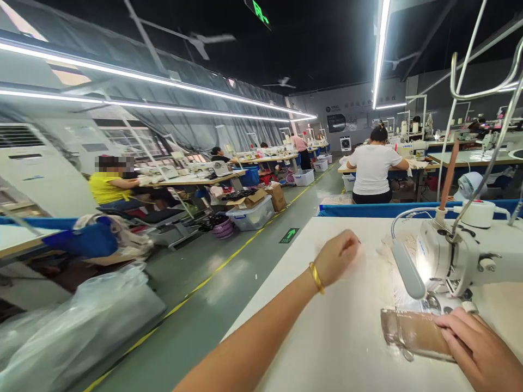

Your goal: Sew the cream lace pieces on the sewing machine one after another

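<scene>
My left hand (337, 255), with a gold bracelet (316, 277) at the wrist, is raised over the white sewing table (322, 337). Its fingers are curled in and partly blurred; whatever they may hold is hidden. At the lower right, my right hand (476, 340) has its fingers closed over the right part of a flat brown piece (412, 329) with a shiny, clear plastic-like surface. That piece lies just in front of the needle area of a white sewing machine (445, 256). Pale lacy fabric (400, 272) lies left of the machine head, under its lamp.
A thread stand (449, 109) rises behind the machine, near a small fan (468, 185). A co-worker in white (371, 163) sits ahead; another in yellow (108, 188) sits left. Plastic bins (253, 213) and a large plastic bag (81, 332) border the aisle (229, 277).
</scene>
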Tool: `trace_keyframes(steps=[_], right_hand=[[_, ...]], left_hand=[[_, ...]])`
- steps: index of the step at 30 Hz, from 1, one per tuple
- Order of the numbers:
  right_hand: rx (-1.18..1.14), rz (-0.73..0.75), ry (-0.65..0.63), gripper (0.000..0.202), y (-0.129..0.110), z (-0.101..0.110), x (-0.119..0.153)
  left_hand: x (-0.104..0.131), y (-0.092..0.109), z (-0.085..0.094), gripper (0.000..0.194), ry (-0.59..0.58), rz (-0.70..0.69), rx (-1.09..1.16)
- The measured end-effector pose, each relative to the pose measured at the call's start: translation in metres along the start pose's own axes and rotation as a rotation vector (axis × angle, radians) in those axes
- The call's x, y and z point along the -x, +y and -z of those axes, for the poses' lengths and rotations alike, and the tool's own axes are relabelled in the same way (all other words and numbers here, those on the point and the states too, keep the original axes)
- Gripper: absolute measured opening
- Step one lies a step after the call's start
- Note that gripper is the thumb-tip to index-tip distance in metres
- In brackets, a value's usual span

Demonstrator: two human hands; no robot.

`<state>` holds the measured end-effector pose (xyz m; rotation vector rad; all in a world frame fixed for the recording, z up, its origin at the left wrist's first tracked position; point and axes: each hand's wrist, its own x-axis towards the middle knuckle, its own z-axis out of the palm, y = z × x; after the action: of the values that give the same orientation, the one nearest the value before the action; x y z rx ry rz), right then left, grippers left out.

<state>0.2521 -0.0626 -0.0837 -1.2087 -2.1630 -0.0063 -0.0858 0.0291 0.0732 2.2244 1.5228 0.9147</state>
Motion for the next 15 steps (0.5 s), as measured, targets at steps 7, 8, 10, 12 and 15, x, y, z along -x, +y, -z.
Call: trace_keyframes(steps=[7, 8, 10, 12, 15], right_hand=[[-0.128, -0.188, -0.094, 0.030, -0.041, 0.036, -0.023], [-0.139, -0.181, -0.086, 0.029, -0.043, 0.039, -0.025], [-0.172, -0.128, -0.073, 0.027, -0.048, 0.043, -0.027], [-0.218, -0.048, -0.094, 0.023, -0.051, 0.046, -0.029], [-0.242, 0.034, -0.160, 0.021, -0.054, 0.048, -0.030]], left_hand=[[0.077, 0.035, -0.048, 0.021, -0.586, -0.759, 0.242], [0.079, 0.035, -0.048, 0.020, -0.521, -0.699, 0.277], [0.082, 0.035, -0.046, 0.017, -0.364, -0.555, 0.293], [0.083, 0.036, -0.048, 0.014, -0.271, -0.456, 0.246], [0.086, 0.038, -0.059, 0.007, -0.283, -0.435, 0.131]])
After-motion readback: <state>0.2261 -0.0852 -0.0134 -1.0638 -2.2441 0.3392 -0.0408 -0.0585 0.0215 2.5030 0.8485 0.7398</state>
